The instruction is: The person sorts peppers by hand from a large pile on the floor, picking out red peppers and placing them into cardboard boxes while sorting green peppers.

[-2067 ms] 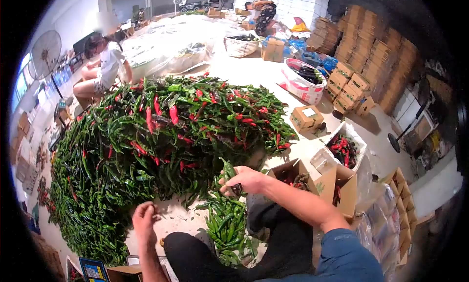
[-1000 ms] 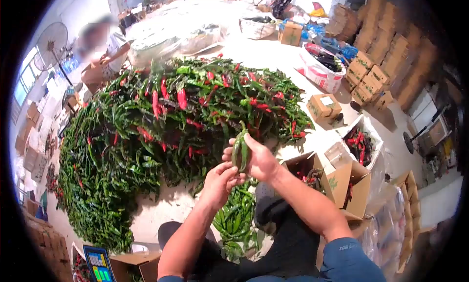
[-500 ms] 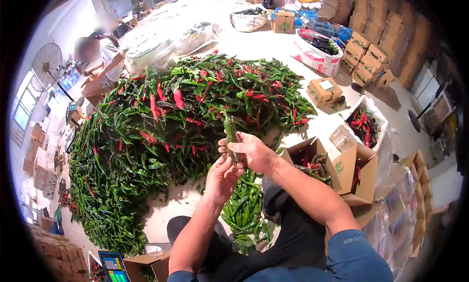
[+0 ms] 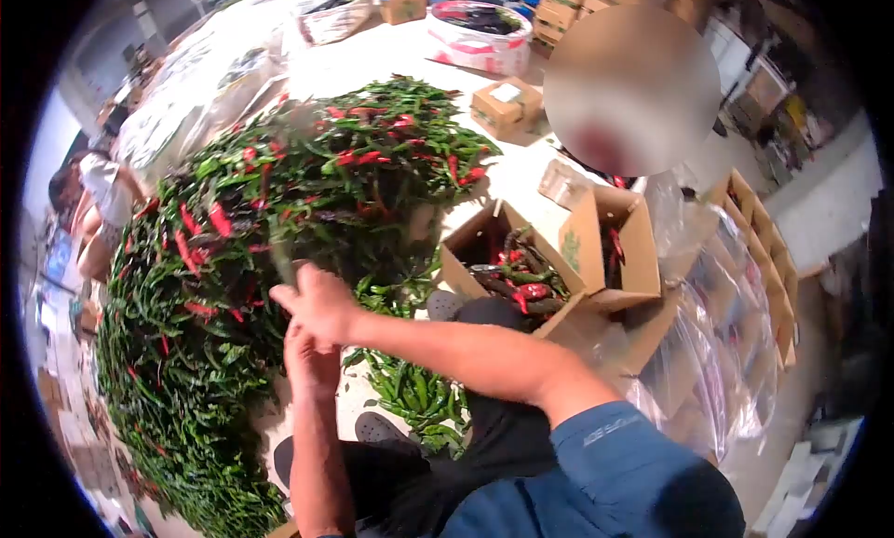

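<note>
My right hand (image 4: 324, 307) is closed over a long green pepper (image 4: 281, 247), which sticks up blurred above the fingers, in front of the large heap. Right beneath it, my left hand (image 4: 311, 359) meets the right one; its fingertips are mostly hidden and smeared, so its grip cannot be made out. The heap of green and red peppers (image 4: 200, 352) spreads beyond and to the left of both hands. Between my feet, a smaller pile of green peppers (image 4: 419, 389) lies on the floor.
To my right stand an open carton (image 4: 466, 249) of dark and red peppers and another open carton (image 4: 633, 282). Clear plastic wrapping (image 4: 717, 324) lies beyond them. A closed box (image 4: 506, 107) and a sack of dark produce (image 4: 480, 49) stand farther back. A person (image 4: 102, 198) sits at far left.
The view has swung to the right, so the heap and the seated person appear farther left. My hands have come together, the right crossing over the left, with the pepper still raised.
</note>
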Demonstrator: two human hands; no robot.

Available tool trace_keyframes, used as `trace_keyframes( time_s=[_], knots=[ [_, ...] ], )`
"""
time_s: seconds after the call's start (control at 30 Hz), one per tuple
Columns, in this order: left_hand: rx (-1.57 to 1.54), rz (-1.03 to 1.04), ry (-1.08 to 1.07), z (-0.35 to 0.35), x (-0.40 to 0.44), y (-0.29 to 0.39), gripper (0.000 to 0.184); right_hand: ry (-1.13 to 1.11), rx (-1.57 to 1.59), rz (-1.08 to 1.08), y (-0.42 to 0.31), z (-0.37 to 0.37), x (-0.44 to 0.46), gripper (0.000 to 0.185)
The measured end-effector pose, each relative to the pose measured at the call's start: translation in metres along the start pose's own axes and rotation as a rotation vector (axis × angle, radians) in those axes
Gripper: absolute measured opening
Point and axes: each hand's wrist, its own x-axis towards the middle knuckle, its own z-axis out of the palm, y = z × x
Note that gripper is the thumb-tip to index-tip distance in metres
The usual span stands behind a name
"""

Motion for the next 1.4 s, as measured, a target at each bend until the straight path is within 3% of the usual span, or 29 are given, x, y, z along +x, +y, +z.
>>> trace_keyframes(
  time_s=[0.17,0.27,0.37,0.4,0.5,0.57,0.63,0.7,0.77,0.83,0.9,0.97,1.03,1.07,1.1,1.17,1.37,1.4],
  knots=[
    [0.069,0.051,-0.034,-0.041,0.003,0.012,0.050,0.121,0.065,-0.119,-0.034,0.020,0.001,0.039],
    [0.164,0.083,-0.123,-0.039,0.001,0.007,0.053,0.066,0.165,-0.046,-0.053,0.011,-0.004,0.036],
    [0.290,0.060,-0.022,-0.038,0.006,-0.002,0.051,0.103,0.216,-0.073,-0.046,0.016,0.003,0.035],
    [0.392,0.027,0.015,-0.028,0.004,-0.001,0.042,0.143,0.222,-0.086,-0.049,0.013,0.003,0.033],
    [0.499,-0.034,-0.044,-0.014,0.002,-0.001,0.032,0.157,0.278,-0.134,-0.048,-0.023,0.013,0.026],
    [0.509,-0.084,0.045,0.005,0.000,0.001,0.024,0.414,0.249,-0.391,-0.049,-0.072,0.012,0.022],
    [0.564,-0.064,0.095,0.018,-0.006,0.004,0.024,0.649,0.238,-0.477,-0.040,-0.125,0.004,0.023],
    [0.649,-0.068,0.095,0.020,-0.007,0.004,0.026,0.663,0.069,-0.133,-0.014,-0.177,-0.018,0.028],
    [0.687,-0.052,0.041,0.018,-0.006,0.005,0.025,0.892,0.066,-0.083,0.039,-0.208,-0.025,0.029],
    [0.709,-0.052,0.007,0.021,-0.006,0.003,0.024,1.017,0.159,-0.086,0.080,-0.223,-0.031,0.049],
    [0.719,-0.067,-0.039,0.021,-0.005,0.001,0.024,1.014,-0.027,0.192,0.177,-0.225,-0.023,0.055],
    [0.749,-0.063,-0.064,0.021,-0.004,0.001,0.025,0.550,-0.308,0.475,0.230,-0.217,-0.031,0.063],
    [0.739,-0.064,-0.070,0.020,-0.004,0.002,0.026,0.406,-0.691,0.390,0.238,-0.211,-0.053,0.065],
    [0.741,-0.057,-0.064,0.020,-0.004,0.003,0.026,0.374,-0.602,0.414,0.228,-0.223,-0.060,0.061],
    [0.744,-0.053,-0.057,0.019,-0.005,0.004,0.026,0.551,-0.486,0.242,0.233,-0.225,-0.072,0.050],
    [0.770,-0.054,-0.050,0.019,-0.007,0.007,0.027,0.648,-0.123,0.239,0.237,-0.234,-0.092,0.039],
    [0.805,-0.071,-0.037,0.018,-0.006,0.005,0.028,0.524,-0.348,0.380,0.228,-0.235,-0.166,0.027],
    [0.804,-0.068,-0.049,0.018,-0.006,0.003,0.028,0.537,-0.422,0.282,0.237,-0.231,-0.180,0.026]
  ],
)
